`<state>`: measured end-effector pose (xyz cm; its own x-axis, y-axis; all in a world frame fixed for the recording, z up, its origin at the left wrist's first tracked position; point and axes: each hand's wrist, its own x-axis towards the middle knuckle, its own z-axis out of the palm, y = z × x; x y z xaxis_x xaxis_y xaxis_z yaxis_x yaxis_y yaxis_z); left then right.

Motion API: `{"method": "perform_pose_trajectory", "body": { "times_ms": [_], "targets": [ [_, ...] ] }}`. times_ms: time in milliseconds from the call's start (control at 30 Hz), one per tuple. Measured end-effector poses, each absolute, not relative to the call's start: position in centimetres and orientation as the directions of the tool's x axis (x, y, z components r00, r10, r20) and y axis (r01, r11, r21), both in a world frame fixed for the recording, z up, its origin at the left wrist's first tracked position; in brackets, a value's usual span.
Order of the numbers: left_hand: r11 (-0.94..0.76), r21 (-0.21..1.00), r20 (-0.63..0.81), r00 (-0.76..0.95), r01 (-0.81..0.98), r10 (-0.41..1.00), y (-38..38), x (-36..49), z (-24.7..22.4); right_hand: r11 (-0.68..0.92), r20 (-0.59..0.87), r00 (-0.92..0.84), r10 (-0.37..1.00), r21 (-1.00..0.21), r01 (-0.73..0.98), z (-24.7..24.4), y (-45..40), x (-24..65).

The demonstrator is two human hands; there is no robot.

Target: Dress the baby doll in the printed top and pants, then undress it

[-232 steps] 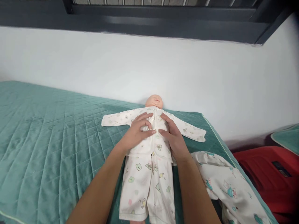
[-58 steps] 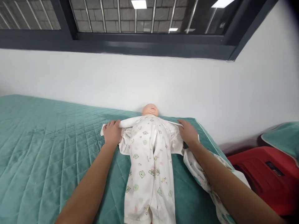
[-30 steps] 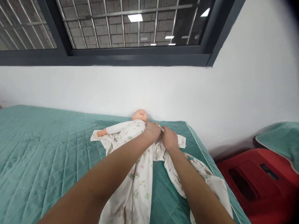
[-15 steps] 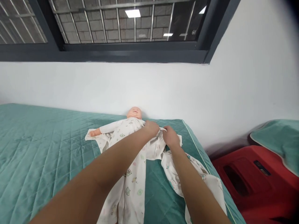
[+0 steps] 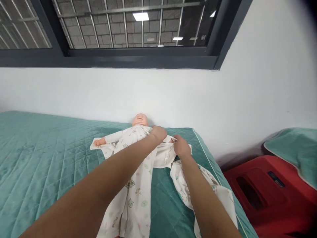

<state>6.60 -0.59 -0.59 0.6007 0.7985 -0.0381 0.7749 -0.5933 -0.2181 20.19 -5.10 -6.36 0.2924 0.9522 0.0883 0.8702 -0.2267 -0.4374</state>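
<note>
A baby doll (image 5: 140,119) lies on its back, its head near the wall, on a green quilted bed cover. Under and over it is a white printed garment (image 5: 138,195); the doll's arm on the left side is in a white sleeve. My left hand (image 5: 159,133) is closed on the garment's cloth by the doll's shoulder on the right side. Just to the right, my right hand (image 5: 182,146) pinches the edge of the white sleeve cloth. A bit of the doll's skin shows between my hands. Another white printed cloth (image 5: 183,185) lies bunched under my right forearm.
The green bed cover (image 5: 49,158) spreads left and ends at a piped edge on the right. Beyond that edge stands a red plastic stool (image 5: 267,195) with a green cloth (image 5: 294,148) behind it. A white wall and a barred window rise behind the bed.
Both hands keep their hold. The cloth between them has been drawn back a little, and the doll's skin now shows there. The view has shifted slightly.
</note>
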Motion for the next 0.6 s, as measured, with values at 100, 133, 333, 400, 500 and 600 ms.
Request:
{"method": "perform_pose_trajectory", "body": {
  "times_ms": [100, 133, 333, 400, 500, 600],
  "targets": [
    [-0.585, -0.230, -0.029, 0.596, 0.778, 0.803, -0.3, 5.8, -0.1, -0.225, 0.090, 0.297, 0.951, -0.458, 0.860, -6.6, -5.0, 20.5],
    [-0.582, -0.233, -0.025, 0.594, 0.779, 0.804, -0.2, 5.5, 0.1, -0.228, 0.087, 0.302, 0.949, -0.466, 0.855, -6.7, -5.0, 20.6],
    [-0.577, -0.256, -0.007, 0.596, 0.776, 0.803, 0.1, 4.2, 0.9, -0.273, 0.081, 0.380, 0.922, -0.559, 0.783, -7.0, -4.5, 21.2],
    [-0.572, -0.267, 0.006, 0.595, 0.775, 0.803, 0.1, 3.9, 1.3, -0.280, 0.088, 0.411, 0.907, -0.603, 0.747, -6.9, -4.4, 21.4],
    [-0.563, -0.278, 0.024, 0.591, 0.778, 0.806, 0.0, 3.6, 1.7, -0.258, 0.108, 0.434, 0.894, -0.669, 0.697, -6.8, -4.4, 21.8],
    [-0.560, -0.278, 0.034, 0.591, 0.780, 0.806, -0.2, 3.2, 2.0, -0.209, 0.128, 0.438, 0.890, -0.738, 0.641, -7.2, -4.0, 22.2]
  ]
}}
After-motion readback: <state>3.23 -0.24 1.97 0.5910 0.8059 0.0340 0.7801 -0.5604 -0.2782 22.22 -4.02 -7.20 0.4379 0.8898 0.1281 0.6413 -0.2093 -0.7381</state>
